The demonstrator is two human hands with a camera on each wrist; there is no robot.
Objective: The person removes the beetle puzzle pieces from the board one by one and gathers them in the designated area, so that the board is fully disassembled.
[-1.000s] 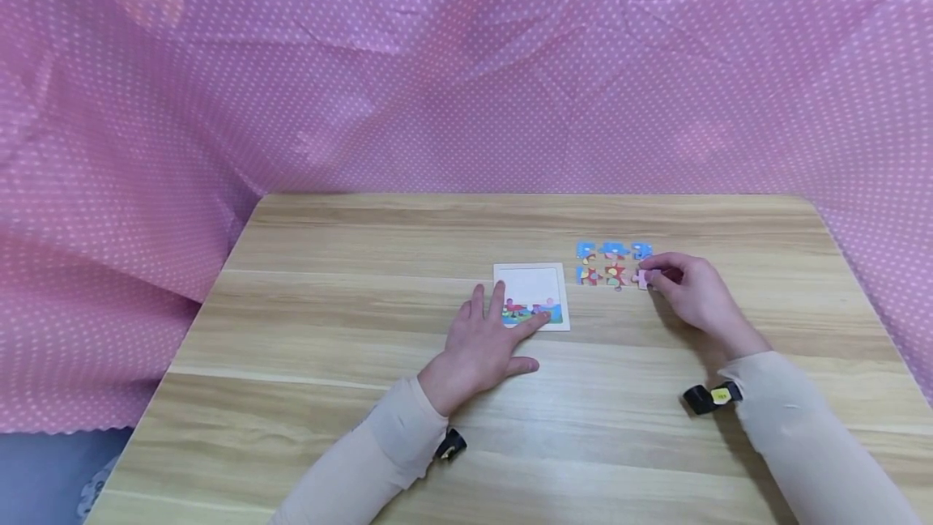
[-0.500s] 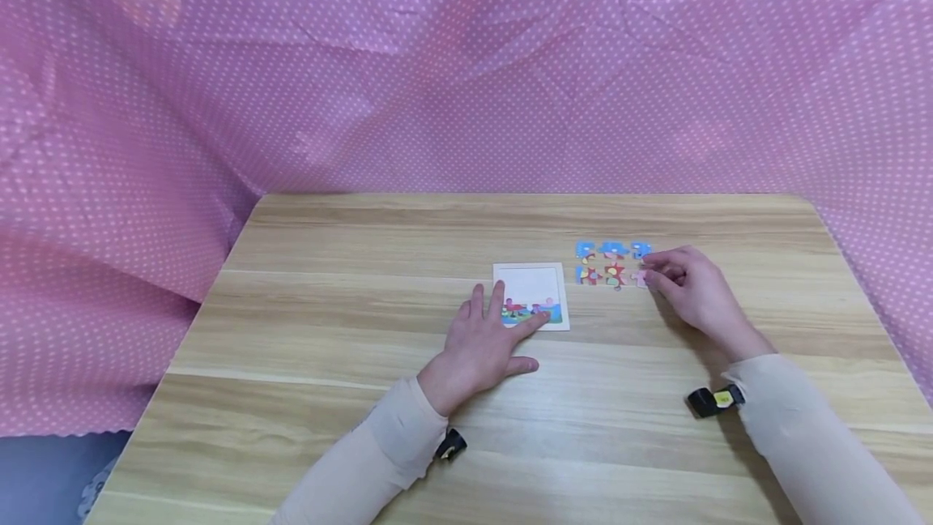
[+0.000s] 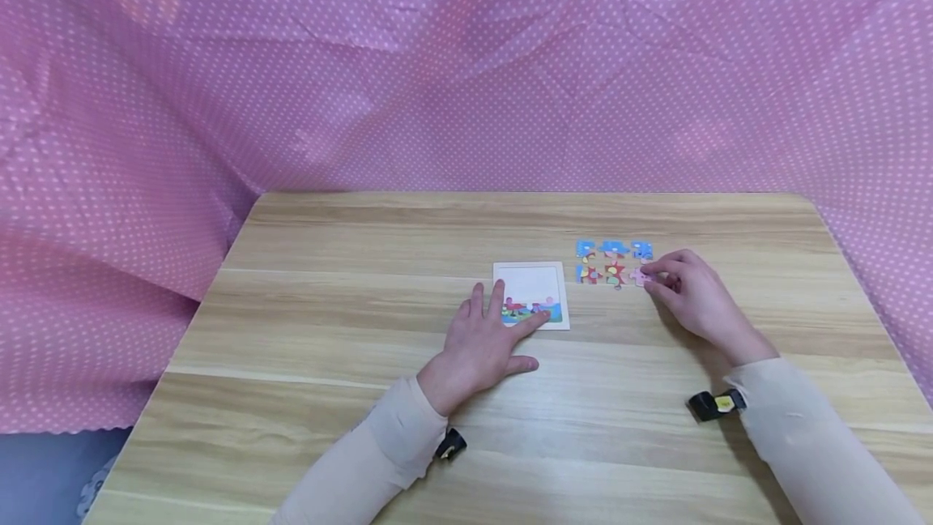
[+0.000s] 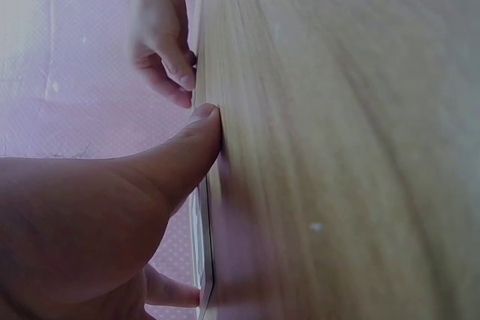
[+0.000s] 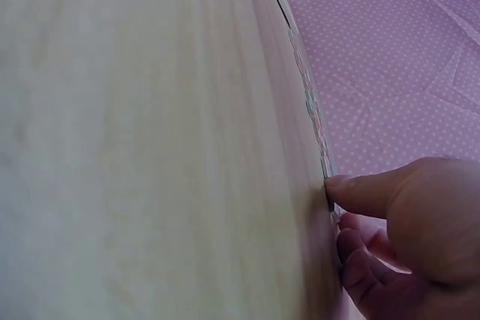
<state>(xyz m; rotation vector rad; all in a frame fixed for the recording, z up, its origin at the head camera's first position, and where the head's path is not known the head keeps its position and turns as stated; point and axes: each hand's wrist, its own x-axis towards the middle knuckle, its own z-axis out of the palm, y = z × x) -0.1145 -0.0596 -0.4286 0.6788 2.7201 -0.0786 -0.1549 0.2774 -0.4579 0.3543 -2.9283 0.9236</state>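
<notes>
My left hand [image 3: 477,347] rests with spread fingers on a small square puzzle tray [image 3: 528,276], its index finger and others over the lower left part. Along the tray's bottom runs a strip of coloured picture; the upper part is bare white. Right of the tray, my right hand [image 3: 692,298] pinches a pink puzzle piece [image 3: 638,275] at its right edge between thumb and fingers, low at the table. In the right wrist view the thumb [image 5: 364,192] touches the piece's edge; much of the grip is hidden.
Beside the pink piece lie several loose puzzle pieces in two rows: blue ones such as a corner piece [image 3: 585,248] at the back, a red and yellow piece [image 3: 615,273] in front. The wooden table [image 3: 328,306] ends at a pink dotted cloth [image 3: 466,87].
The right hand has shifted its fingers slightly at the pink piece, which sits a little further left, near the row of pieces. The left hand and tray have stayed put.
</notes>
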